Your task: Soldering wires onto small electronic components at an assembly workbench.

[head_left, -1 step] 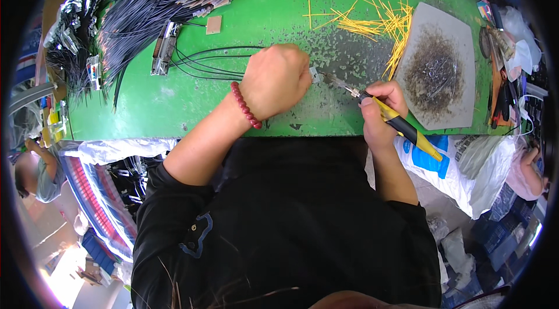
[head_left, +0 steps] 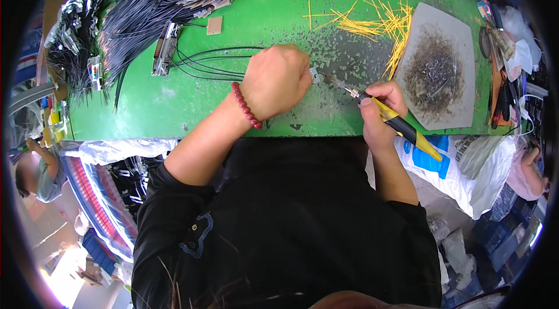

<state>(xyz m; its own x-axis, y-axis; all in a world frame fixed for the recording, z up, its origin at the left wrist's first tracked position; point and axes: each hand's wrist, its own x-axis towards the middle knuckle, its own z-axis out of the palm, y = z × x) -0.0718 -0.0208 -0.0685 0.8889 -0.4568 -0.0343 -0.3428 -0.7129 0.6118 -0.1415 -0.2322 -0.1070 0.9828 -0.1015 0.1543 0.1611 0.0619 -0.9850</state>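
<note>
Head view
Soldering iron (head_left: 389, 118): lying slantwise, its long axis running from lower right up to upper left; the metal tip is pointing up-left toward the small connector (head_left: 315, 75), the yellow and black handle trailing down-right past the table edge.
Right hand (head_left: 381, 112): wrapping around the front of the handle like a pen, fingers closed tight on it, forearm coming up from the lower edge, nearly upright.
Left hand (head_left: 276, 81): resting knuckles-up on the green table (head_left: 273, 0), fingers curled down and pinching the small connector at their right side; whatever else is under the palm is hidden.
Left wrist: wearing a red bead bracelet (head_left: 246, 106), forearm slanting in from the lower left.
Connector: sitting on the table just left of the iron's tip, thin black wires (head_left: 207, 61) looping away leftward.
Nearby: yellow strips (head_left: 378, 21) scattering above right; a grey mat (head_left: 438, 64) with dark residue lying just right of the right hand.
</note>
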